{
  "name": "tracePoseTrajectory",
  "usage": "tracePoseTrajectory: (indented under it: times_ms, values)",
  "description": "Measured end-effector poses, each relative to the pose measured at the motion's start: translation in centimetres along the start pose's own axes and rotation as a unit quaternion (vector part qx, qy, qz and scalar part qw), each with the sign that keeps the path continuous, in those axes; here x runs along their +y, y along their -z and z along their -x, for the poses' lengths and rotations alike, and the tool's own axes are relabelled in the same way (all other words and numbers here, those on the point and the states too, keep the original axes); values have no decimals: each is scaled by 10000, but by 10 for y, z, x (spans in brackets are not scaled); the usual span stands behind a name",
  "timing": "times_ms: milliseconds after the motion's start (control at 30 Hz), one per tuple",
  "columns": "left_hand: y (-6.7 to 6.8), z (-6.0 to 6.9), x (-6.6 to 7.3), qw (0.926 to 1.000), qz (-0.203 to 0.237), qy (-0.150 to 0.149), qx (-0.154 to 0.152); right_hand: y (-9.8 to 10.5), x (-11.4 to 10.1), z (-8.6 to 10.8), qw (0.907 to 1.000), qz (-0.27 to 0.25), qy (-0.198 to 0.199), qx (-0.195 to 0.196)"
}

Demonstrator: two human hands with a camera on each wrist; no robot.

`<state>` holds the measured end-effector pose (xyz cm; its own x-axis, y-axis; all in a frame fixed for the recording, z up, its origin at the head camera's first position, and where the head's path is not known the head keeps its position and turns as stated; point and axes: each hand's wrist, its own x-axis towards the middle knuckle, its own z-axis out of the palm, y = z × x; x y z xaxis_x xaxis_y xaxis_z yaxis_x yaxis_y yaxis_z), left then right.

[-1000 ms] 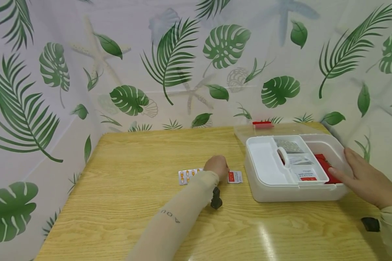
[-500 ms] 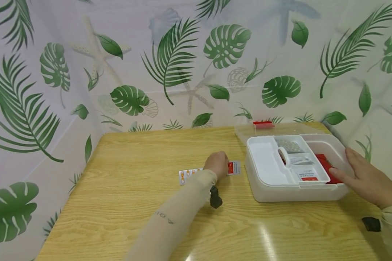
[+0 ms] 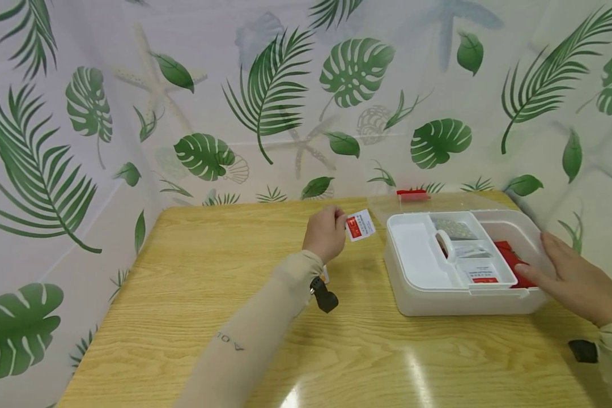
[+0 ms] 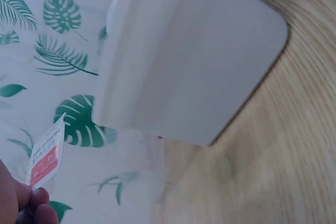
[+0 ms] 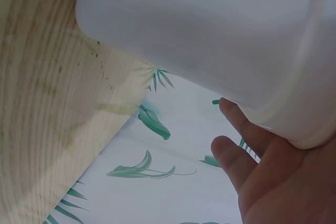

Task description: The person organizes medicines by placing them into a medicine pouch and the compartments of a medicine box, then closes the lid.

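Observation:
My left hand [image 3: 326, 229] pinches a red-and-white cotton pad sachet [image 3: 361, 225] by its edge, raised above the table left of the box. In the left wrist view the sachet [image 4: 47, 153] shows "COTTON PAD" print. A blister pack [image 3: 325, 274] of orange capsules lies under my left wrist, mostly hidden. The white plastic medicine box [image 3: 423, 303] stands with its lid back. My right hand [image 3: 583, 283] holds its right wall, thumb over the rim; in the right wrist view two fingers [image 5: 233, 158] extend loosely beside the outer wall.
The box's white tray [image 3: 413, 255] has a raised handle [image 3: 445, 245], a similar sachet [image 3: 479, 272] and packets in small compartments. A red pouch [image 3: 512, 263] lies beside the tray. Behind, the clear lid [image 3: 382, 207] with its red latch [image 3: 413, 195] reaches the patterned backdrop.
My left hand has lifted the sachet off the table, moving it up and away over the blister pack's far side. My right hand stays at the box.

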<state>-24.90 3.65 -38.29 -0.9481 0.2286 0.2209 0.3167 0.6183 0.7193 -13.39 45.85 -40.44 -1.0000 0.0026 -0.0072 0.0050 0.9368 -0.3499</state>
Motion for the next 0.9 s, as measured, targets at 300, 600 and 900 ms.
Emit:
tracePoseTrajectory:
  times_ms: [300, 600, 900]
  values:
    - [10, 7, 31, 9975, 261, -650, -87, -4, -8, -1, 9997, -114, 230, 43]
    - [2, 18, 66, 9945, 5, -936, -462, -10, -22, -3, 9995, -20, 300, -13]
    - [-5, 32, 81, 9916, -203, -1028, -756, -16, -55, -7, 9985, -63, 519, -135]
